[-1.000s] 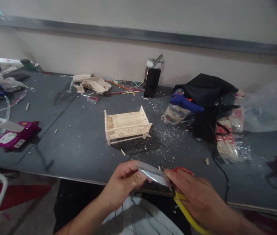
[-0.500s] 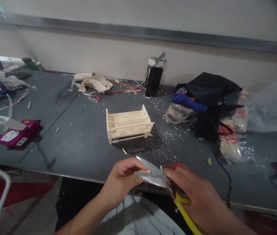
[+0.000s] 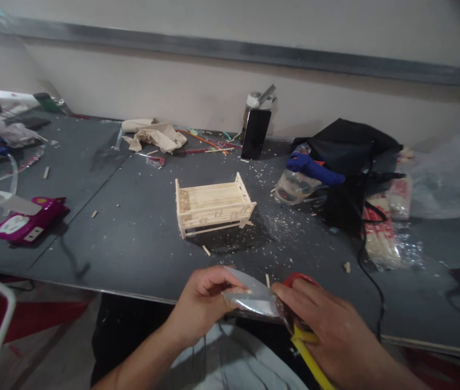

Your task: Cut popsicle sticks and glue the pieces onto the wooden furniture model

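Observation:
My right hand [image 3: 327, 319] is closed round the red and yellow handles of a pair of scissors [image 3: 256, 301]. Their blades point left, a little parted, at the fingers of my left hand [image 3: 205, 300]. Thumb and fingertips of that hand are pinched on a small pale wooden stick piece [image 3: 249, 292], mostly hidden between the blades. Beyond the hands a miniature bed [image 3: 214, 203] built of thin wooden sticks stands upright on the grey table. A short stick offcut [image 3: 206, 250] lies in front of it.
A phone [image 3: 256, 134] leans on a bottle [image 3: 253, 101] at the back. To the right are a blue glue gun [image 3: 313, 169] on a tape roll, a black bag [image 3: 343, 141] and packed sticks [image 3: 380, 230]. A purple power strip [image 3: 31, 219] lies left. Shavings litter the table [image 3: 132, 238].
The scissor blades have closed partway over the small piece between my left fingertips. The bed and the other things on the table stay where they were.

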Tool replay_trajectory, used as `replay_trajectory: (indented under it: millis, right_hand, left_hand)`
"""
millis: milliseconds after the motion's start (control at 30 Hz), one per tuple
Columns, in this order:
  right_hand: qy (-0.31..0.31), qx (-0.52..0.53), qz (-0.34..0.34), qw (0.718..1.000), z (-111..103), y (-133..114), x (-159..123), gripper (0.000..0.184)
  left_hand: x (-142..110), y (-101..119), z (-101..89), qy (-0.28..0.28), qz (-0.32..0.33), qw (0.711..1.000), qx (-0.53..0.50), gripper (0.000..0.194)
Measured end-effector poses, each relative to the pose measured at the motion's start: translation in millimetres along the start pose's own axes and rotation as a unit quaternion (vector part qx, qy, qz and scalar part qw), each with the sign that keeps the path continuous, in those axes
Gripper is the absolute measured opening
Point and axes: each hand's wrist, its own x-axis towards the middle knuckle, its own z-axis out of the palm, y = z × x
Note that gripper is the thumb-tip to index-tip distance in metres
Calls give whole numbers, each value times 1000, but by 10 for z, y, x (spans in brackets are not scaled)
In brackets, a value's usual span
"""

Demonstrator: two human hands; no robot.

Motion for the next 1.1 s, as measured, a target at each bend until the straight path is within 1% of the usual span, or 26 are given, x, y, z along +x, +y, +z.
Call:
replay_trajectory:
  millis: [167, 300, 367, 433, 500, 533, 600, 667, 700, 767, 833, 900, 967, 1000, 1033, 1067, 1100]
  right_hand:
    - [-26, 21, 0, 999, 5, 2, -28, 52]
    - [-5, -3, 0, 1000, 2, 15, -50, 53]
    - [4, -15, -2, 1000, 17, 17, -53, 51]
    - [14, -4, -3, 1000, 39, 11, -54, 48]
    - [17, 33, 2, 999, 62, 10, -54, 45]
    - [20, 53, 12, 998, 73, 19, -54, 42]
    - [35, 66, 63, 995, 96, 75, -53, 34]
    - [69, 33, 124, 989, 127, 181, -51, 29]
    - [80, 11, 146, 986, 145, 245, -51, 30]
    - [70, -13, 161, 984, 176, 366, -56, 34]
    - [36, -11, 155, 987, 176, 444, -72, 41]
    - [12, -8, 137, 990, 124, 468, -93, 47]
    - [-4, -16, 103, 995, 8, 458, -100, 56]
    - [-13, -21, 82, 996, -72, 451, -87, 56]
    - [-16, -26, 65, 997, -165, 448, -58, 53]
    - [-6, -33, 60, 998, -267, 452, -7, 46]
    - [23, -45, 66, 997, -376, 466, 68, 37]
  left_hand:
    - [-19, -32, -3, -12, -2, 1000, -21, 8]
    - [-24, -49, -8, -7, -17, 1000, -19, 10]
    - [-21, -44, -6, -1, -29, 1000, -11, 12]
    - [-13, -34, -2, -9, -33, 999, -6, 14]
    - [-4, -24, -4, -26, -28, 999, 2, 17]
    - [0, -18, -10, -32, -25, 999, 7, 18]
    - [3, -3, -37, -32, -24, 999, 19, 18]
    - [-5, 20, -82, -22, -30, 999, 33, 17]
    - [-14, 34, -106, -17, -31, 999, 41, 17]
    - [-38, 70, -146, -4, -21, 998, 57, 15]
    - [-64, 109, -169, 21, 0, 997, 71, 14]
    - [-83, 144, -180, 52, 20, 996, 74, 14]
    - [-89, 166, -194, 78, 36, 993, 79, 13]
    - [-87, 170, -206, 89, 50, 991, 87, 13]
    - [-82, 169, -222, 103, 66, 988, 97, 13]
    - [-77, 164, -240, 119, 79, 984, 107, 13]
    - [-73, 156, -259, 134, 87, 981, 114, 13]
